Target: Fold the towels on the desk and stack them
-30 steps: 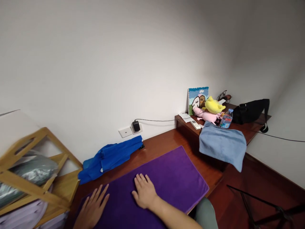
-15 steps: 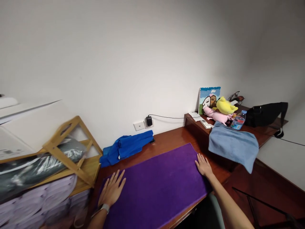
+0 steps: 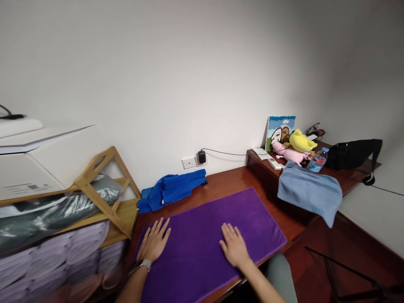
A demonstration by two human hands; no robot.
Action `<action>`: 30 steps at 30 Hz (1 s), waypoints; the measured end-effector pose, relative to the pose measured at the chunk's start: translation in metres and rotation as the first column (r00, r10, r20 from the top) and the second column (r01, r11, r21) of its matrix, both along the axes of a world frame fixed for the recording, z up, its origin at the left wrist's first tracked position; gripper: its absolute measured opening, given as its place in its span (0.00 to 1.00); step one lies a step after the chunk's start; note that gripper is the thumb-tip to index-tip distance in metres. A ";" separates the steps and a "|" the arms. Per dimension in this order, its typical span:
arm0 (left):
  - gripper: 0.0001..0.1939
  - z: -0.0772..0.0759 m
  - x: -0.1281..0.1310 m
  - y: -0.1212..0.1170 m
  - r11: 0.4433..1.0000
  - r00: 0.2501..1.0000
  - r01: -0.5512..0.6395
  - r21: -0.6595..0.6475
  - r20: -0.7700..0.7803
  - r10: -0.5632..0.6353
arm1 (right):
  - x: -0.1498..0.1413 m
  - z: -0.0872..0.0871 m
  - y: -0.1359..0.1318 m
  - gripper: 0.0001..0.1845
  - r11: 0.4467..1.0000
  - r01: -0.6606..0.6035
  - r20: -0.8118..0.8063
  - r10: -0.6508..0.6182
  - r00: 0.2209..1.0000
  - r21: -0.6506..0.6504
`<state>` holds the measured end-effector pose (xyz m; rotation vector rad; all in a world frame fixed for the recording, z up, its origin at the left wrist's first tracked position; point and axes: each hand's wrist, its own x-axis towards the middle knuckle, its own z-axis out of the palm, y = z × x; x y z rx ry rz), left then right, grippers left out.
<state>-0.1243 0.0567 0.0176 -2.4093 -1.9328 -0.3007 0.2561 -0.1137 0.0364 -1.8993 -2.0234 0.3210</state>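
Note:
A purple towel [image 3: 195, 240] lies spread flat over the brown desk [image 3: 227, 180]. Near the towel's left edge, my left hand [image 3: 154, 242] rests palm down with its fingers spread; a watch band circles that wrist. My right hand [image 3: 234, 246] lies flat around the towel's middle, fingers stretched out and thumb apart. Neither hand grips anything. Behind the towel, against the wall, sits a crumpled blue cloth [image 3: 173, 188].
To the left stands a wooden rack [image 3: 110, 219] with plastic-wrapped goods and a white box [image 3: 31, 172]. A grey-blue cloth [image 3: 309, 189] hangs off the raised shelf at right, near a bottle [image 3: 317, 161], a pink plush toy [image 3: 288, 153] and a black bag [image 3: 353, 155].
My right hand has slid left from the towel's right edge to its middle. My left hand stays near the left edge. The view has shifted slightly.

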 end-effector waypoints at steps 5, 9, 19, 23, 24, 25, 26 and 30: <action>0.34 0.028 0.011 -0.010 0.994 0.994 0.021 0.103 0.108 -0.033 | 0.135 0.009 -0.027 0.37 0.935 0.340 0.214 -0.314 0.925 -0.098; 0.35 0.052 0.022 -0.053 0.982 0.981 0.059 0.182 0.171 -0.090 | 0.143 0.018 -0.034 0.38 0.930 0.359 0.228 -0.334 0.915 -0.079; 0.35 0.000 -0.004 -0.204 1.000 0.999 -0.008 -0.024 0.037 0.009 | -0.010 0.015 -0.008 0.35 0.997 -0.075 0.061 0.075 0.995 -0.012; 0.36 0.006 -0.013 -0.212 0.998 0.999 -0.025 -0.062 0.023 0.027 | 0.023 0.008 -0.014 0.35 0.996 0.056 0.147 -0.046 0.988 -0.063; 0.35 0.008 -0.013 -0.211 0.998 0.999 -0.025 -0.056 0.024 0.027 | 0.038 0.007 -0.016 0.36 0.992 0.099 0.171 -0.085 0.982 -0.072; 0.34 0.010 -0.014 -0.211 0.999 0.999 -0.028 -0.040 0.026 0.029 | 0.053 0.006 -0.018 0.36 0.986 0.147 0.194 -0.130 0.972 -0.077; 0.33 0.011 -0.014 -0.209 0.999 0.999 -0.033 -0.013 0.031 0.033 | 0.066 0.007 -0.020 0.36 0.978 0.194 0.216 -0.173 0.961 -0.080; 0.31 0.015 -0.006 -0.189 0.992 0.998 -0.027 0.126 0.058 0.020 | 0.072 0.015 -0.016 0.35 0.971 0.233 0.221 -0.217 0.951 -0.048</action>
